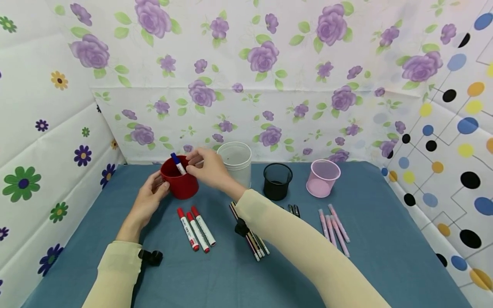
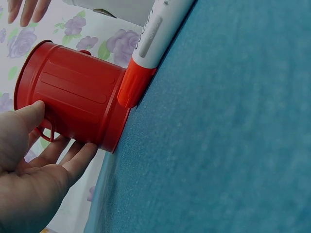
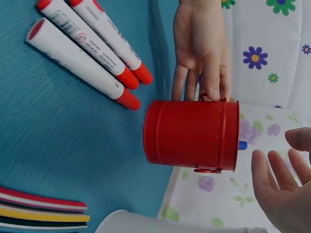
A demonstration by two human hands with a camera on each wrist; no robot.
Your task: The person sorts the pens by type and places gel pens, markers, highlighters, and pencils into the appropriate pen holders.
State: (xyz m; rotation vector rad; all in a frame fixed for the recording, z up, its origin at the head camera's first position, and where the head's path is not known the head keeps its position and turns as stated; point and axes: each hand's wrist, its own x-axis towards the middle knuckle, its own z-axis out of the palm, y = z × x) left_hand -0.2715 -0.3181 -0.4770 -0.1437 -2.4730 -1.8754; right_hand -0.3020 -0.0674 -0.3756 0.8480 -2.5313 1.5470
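A red cup (image 1: 184, 186) (image 2: 77, 92) (image 3: 189, 133) is gripped at its handle side by the left hand (image 1: 148, 201) (image 2: 43, 165) (image 3: 203, 48), thumb by the handle and fingers lower down. A marker with a blue end (image 1: 178, 163) leans inside the cup, its end above the rim; in the right wrist view only the blue tip (image 3: 243, 145) shows. Beside the rim, the right hand (image 1: 209, 169) (image 3: 284, 184) has its fingers apart and holds nothing. Several red-and-white markers (image 1: 197, 229) (image 2: 153, 46) (image 3: 87, 46) lie on the cloth in front of the cup.
To the right stand a white cup (image 1: 239, 171), a black mesh cup (image 1: 276, 188) and a pink cup (image 1: 322, 182). Pencils (image 1: 258, 248) and black-ended items (image 1: 294, 209) lie partly under the right arm. Pink pens (image 1: 337, 231) lie before the pink cup. Patterned cloth walls enclose the table (image 1: 185, 278).
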